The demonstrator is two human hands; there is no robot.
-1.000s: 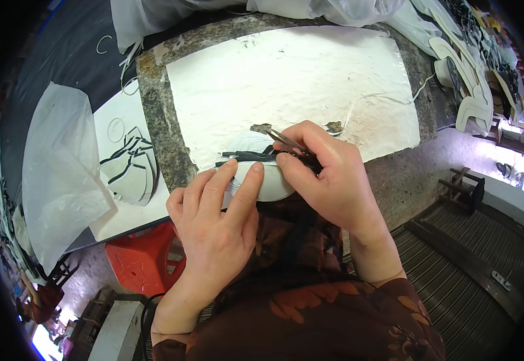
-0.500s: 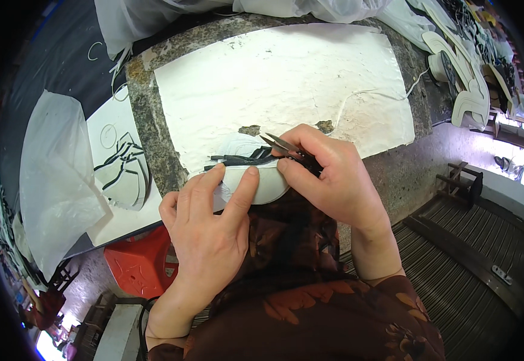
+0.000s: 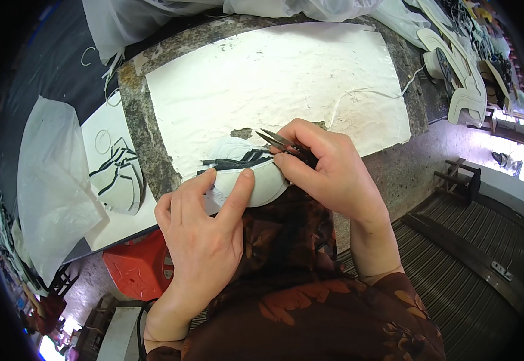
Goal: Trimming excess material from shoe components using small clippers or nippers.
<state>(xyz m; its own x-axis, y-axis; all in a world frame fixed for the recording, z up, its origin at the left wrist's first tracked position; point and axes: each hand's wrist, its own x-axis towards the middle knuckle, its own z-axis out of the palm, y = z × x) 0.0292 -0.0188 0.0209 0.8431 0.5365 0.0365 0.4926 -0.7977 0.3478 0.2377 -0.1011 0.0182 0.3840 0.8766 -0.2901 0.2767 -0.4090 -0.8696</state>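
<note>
A white shoe upper [image 3: 256, 188] with black strips along its fold lies at the near edge of the table. The thumb and index fingertip of my left hand [image 3: 204, 228] press on its near side and hold it; the other fingers curl at its left. My right hand [image 3: 322, 165] grips small dark scissors [image 3: 277, 141] at the upper's right end. Their pointed blades stick out to the far left, slightly apart, over the black strips. My fingers hide most of the handles.
More white uppers with black trim [image 3: 120, 186] lie on a white sheet at the left, beside a translucent plastic bag [image 3: 57, 180]. A spool [image 3: 436, 64] with white cord stands at the far right, near cream-coloured cut pieces [image 3: 463, 78]. Below the table sits a red stool [image 3: 135, 268].
The whole view has shifted slightly, so the table appears a little farther left. Both hands keep nearly the same hold; the black strips look more fanned apart near the scissors.
</note>
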